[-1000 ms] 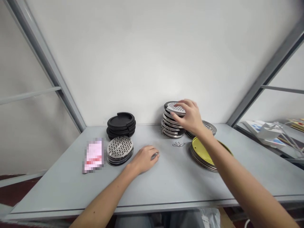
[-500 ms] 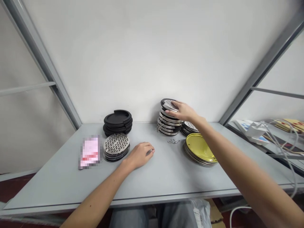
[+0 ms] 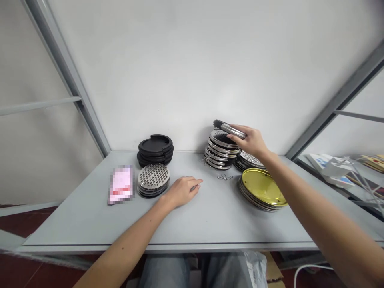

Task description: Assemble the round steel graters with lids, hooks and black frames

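The right hand (image 3: 249, 141) grasps a round disc (image 3: 229, 129) between thumb and fingers, gripping it by its edge. The disc has a bright steel rim and a dark end, and it is tilted nearly edge-on, just above a leaning stack of steel-rimmed rings (image 3: 222, 150), without touching it as far as the view shows. That stack stands on a grey metal table (image 3: 69, 224) near the white back wall (image 3: 192, 68). Just right of the stack and touching it lies a lower pile of perforated steel grater discs (image 3: 249, 161), and in front of that is a stack of steel-rimmed lids with a yellow top (image 3: 262, 187). A small tangle of wire clips (image 3: 225, 177) lies on the table in front of the leaning stack. The left hand (image 3: 181, 192) rests on the table, fingers loosely curled, with a small grey metal piece (image 3: 195, 188) at its fingertips; whether it is gripped, I cannot tell. Just left of that hand sits a stack of perforated grater discs (image 3: 153, 180), with a stack of black rings (image 3: 155, 150) behind it and a pixelated pink packet (image 3: 121, 185) beside it.
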{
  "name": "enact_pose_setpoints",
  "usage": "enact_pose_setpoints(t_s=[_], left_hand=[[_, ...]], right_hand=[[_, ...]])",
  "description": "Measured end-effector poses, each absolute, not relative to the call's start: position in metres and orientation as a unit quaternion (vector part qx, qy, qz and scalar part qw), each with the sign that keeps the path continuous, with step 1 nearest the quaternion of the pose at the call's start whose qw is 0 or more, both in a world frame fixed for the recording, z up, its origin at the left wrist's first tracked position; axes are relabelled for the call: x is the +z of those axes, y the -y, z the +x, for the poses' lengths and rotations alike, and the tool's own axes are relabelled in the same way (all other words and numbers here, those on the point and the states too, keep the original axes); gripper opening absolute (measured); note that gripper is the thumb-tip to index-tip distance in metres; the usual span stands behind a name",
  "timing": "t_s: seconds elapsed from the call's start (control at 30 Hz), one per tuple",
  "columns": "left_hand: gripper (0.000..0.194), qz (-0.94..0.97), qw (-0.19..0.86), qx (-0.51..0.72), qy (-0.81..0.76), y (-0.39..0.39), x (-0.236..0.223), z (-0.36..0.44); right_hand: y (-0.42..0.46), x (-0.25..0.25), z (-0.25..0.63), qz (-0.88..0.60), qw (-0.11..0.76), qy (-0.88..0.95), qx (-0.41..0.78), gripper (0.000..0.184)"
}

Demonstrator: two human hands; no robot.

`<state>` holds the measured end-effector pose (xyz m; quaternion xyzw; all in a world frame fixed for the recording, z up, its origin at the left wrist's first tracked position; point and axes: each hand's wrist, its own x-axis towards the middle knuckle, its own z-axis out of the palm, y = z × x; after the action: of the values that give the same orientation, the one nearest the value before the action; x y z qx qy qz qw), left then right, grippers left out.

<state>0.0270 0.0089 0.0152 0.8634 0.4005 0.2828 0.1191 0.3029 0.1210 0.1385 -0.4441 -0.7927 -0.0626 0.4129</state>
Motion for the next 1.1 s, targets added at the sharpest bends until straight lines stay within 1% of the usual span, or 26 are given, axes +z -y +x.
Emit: enact_pose_setpoints(t_s=[0.1,0.23,0.37,0.47,0.53,0.63,0.73,0.8,0.87,0.93,1.03,1.1], left_hand=[[0.032,0.861,0.118,0.280,-0.408,-0.008,0.015,0.028],[0.031,0.861,0.120,0.276,-0.409,-0.008,0.014,0.028],[0.029,0.859,0.120,0.276,-0.414,-0.009,0.015,0.027],[0.029,0.851,0.125,0.290,-0.419,-0.010,0.017,0.025],[0.034,0.835,0.143,0.324,-0.422,-0.010,0.018,0.025],[0.048,0.782,0.188,0.438,-0.402,-0.011,0.018,0.027],[0.058,0.713,0.218,0.555,-0.369,-0.010,0.017,0.031],[0.063,0.686,0.225,0.581,-0.376,-0.009,0.017,0.033],[0.063,0.688,0.221,0.572,-0.389,-0.007,0.020,0.033],[0.059,0.712,0.197,0.546,-0.395,-0.005,0.022,0.033],[0.048,0.755,0.144,0.475,-0.428,-0.003,0.024,0.033],[0.044,0.771,0.127,0.430,-0.453,-0.004,0.025,0.031]], right_hand=[[-0.118,0.140,0.306,-0.440,0.452,0.771,-0.091,0.047],[-0.115,0.146,0.312,-0.472,0.494,0.714,-0.152,0.043],[-0.103,0.154,0.310,-0.457,0.497,0.707,-0.212,0.045],[-0.081,0.157,0.300,-0.420,0.490,0.727,-0.232,0.046],[-0.062,0.155,0.292,-0.387,0.476,0.758,-0.222,0.048],[-0.036,0.139,0.282,-0.302,0.442,0.823,-0.191,0.047],[-0.022,0.106,0.275,-0.231,0.428,0.860,-0.154,0.039],[-0.021,0.080,0.271,-0.214,0.413,0.877,-0.121,0.036],[-0.023,0.055,0.265,-0.210,0.397,0.889,-0.090,0.034],[-0.027,0.035,0.259,-0.197,0.386,0.899,-0.065,0.034],[-0.033,0.017,0.249,-0.166,0.390,0.904,-0.055,0.035],[-0.036,0.013,0.246,-0.153,0.386,0.908,-0.053,0.036]])
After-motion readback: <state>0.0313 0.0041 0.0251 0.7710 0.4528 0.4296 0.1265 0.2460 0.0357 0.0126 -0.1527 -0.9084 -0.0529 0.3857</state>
